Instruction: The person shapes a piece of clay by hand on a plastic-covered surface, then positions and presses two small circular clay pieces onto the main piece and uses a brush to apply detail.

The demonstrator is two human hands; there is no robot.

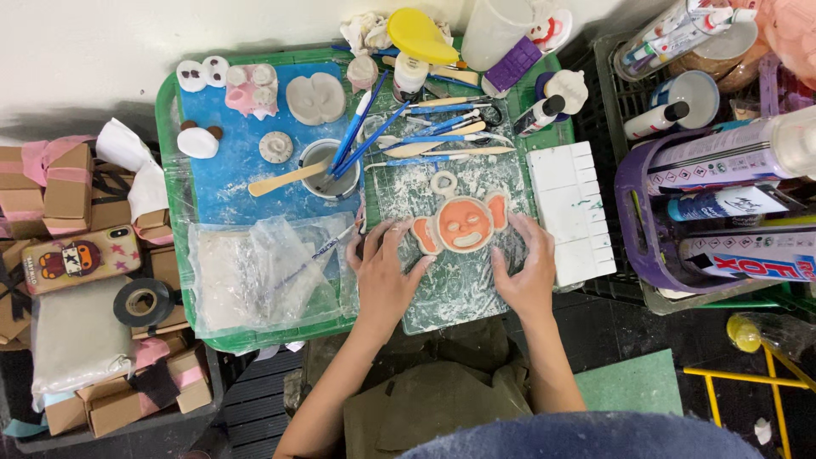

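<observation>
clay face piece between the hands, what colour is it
Orange with white trim on the clay face piece, seen in the head view.

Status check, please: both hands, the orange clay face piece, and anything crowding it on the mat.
Left hand and right hand flank the orange clay face, fingers touching its edges. Face lies flat on dusty mat. White ring just above; white block to the right.

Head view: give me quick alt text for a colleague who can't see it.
Both hands, left hand and right hand, rest on a dusty cutting mat, flanking an orange clay face plaque with white features. Behind it lie blue-handled sculpting tools, a cup holding a wooden stick, and a white block on a green tray.
</observation>
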